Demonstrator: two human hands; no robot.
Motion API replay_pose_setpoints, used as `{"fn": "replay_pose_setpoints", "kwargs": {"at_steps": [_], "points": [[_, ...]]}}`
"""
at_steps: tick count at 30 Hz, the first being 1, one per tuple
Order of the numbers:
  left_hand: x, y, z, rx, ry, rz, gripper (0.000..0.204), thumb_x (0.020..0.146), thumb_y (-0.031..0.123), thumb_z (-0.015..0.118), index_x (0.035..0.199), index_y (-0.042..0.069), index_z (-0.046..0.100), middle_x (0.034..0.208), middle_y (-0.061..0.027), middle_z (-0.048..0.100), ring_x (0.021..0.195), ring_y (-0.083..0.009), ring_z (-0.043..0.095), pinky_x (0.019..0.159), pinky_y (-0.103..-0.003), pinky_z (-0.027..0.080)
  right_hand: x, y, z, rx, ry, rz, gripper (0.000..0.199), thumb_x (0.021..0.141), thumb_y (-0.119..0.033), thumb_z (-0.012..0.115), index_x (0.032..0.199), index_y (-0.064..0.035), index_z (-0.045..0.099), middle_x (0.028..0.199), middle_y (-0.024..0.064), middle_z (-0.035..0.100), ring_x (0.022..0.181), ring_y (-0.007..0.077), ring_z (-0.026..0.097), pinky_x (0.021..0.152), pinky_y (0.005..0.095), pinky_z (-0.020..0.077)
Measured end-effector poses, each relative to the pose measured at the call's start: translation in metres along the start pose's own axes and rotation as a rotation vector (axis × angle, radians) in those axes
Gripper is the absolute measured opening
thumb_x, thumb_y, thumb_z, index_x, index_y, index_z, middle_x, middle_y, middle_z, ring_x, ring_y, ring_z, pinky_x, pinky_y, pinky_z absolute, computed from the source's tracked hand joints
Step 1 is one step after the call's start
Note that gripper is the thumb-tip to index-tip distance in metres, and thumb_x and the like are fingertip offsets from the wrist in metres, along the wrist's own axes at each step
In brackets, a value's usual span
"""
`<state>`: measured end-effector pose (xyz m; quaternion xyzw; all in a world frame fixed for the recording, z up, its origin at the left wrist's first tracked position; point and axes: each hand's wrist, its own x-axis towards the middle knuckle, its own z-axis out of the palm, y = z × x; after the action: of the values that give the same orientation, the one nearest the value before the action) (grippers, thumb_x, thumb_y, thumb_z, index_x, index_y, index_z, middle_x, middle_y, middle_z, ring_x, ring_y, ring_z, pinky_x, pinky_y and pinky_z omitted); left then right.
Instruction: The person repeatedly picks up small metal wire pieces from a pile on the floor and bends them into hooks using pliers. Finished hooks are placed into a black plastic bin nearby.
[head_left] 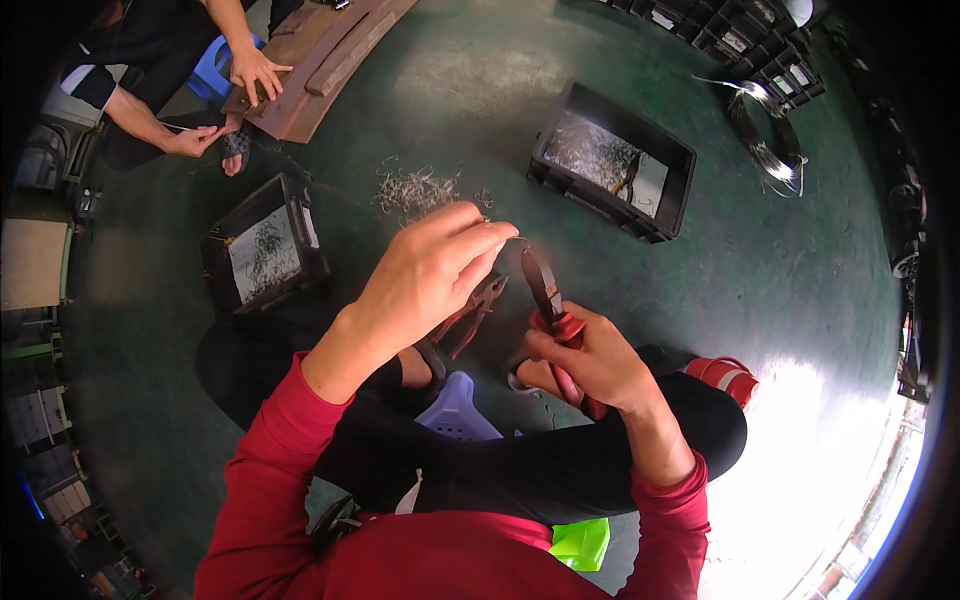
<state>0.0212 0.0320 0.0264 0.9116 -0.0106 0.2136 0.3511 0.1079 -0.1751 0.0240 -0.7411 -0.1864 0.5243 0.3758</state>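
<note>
My left hand (425,265) reaches forward with thumb and fingertips pinched on a small bent piece of wire (524,240). The wire's free end sticks out toward the pliers (543,285), whose dark jaws lie just to its right. Around the pliers' red handles, my right hand (600,362) is closed. Whether the jaws touch the wire is too small to tell. Another pair of pliers (474,315), with reddish handles, lies on the floor below my left hand. Beyond that hand, a loose heap of cut wire pieces (415,190) is scattered on the floor.
Black crates stand at left (317,262) and right (672,185), both holding small wire pieces. A wire coil (765,140) lies far right, near stacked black crates (745,40). A red container (722,377) is beside my right knee. At upper left, another person's hands (255,72) work at a brown metal piece (300,115).
</note>
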Motion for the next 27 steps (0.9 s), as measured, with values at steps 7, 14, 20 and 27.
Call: {"fn": "replay_pose_setpoints", "kwargs": {"at_steps": [7,14,20,27], "points": [[-0.004,0.003,0.001,-0.173,-0.058,-0.145,0.015,0.088,-0.001,0.058,0.101,0.0,0.063,0.077,-0.0127,0.063,0.065,-0.0237,0.064,0.057,-0.032,0.049,0.0,0.005,0.002,-0.102,0.112,-0.142,0.037,0.089,-0.033,0.066,0.09,0.003,0.057,0.066,0.012,0.063,0.063,0.0173,0.064,0.06,0.0317,0.0474],[-0.012,0.003,0.002,-0.358,-0.176,-0.337,0.021,0.096,0.006,0.049,0.109,0.004,0.065,0.056,-0.0017,0.053,0.048,-0.0066,0.052,0.045,-0.024,0.04,0.002,0.011,0.004,-0.306,0.197,-0.124,0.032,0.087,-0.028,0.066,0.096,0.0021,0.058,0.072,0.0177,0.065,0.069,0.0317,0.065,0.069,0.037,0.0489],[-0.018,0.0,-0.001,-0.646,-0.278,-0.619,0.026,0.097,0.01,0.045,0.111,0.002,0.066,0.054,0.0009,0.052,0.044,-0.0034,0.042,0.042,-0.021,0.032,0.004,0.012,0.011,-0.463,0.303,-0.131,0.024,0.086,-0.017,0.067,0.096,0.0019,0.057,0.08,0.0214,0.065,0.08,0.0409,0.063,0.072,0.0397,0.0489],[-0.021,-0.003,0.0,-0.789,-0.282,-0.766,0.027,0.097,0.01,0.045,0.111,-0.002,0.064,0.055,0.0,0.052,0.043,-0.0029,0.04,0.04,-0.021,0.03,0.01,0.007,0.016,-0.452,0.347,-0.13,0.041,0.063,-0.01,0.075,0.098,0.0014,0.056,0.083,0.0208,0.066,0.085,0.0422,0.062,0.076,0.0456,0.0493]]}}
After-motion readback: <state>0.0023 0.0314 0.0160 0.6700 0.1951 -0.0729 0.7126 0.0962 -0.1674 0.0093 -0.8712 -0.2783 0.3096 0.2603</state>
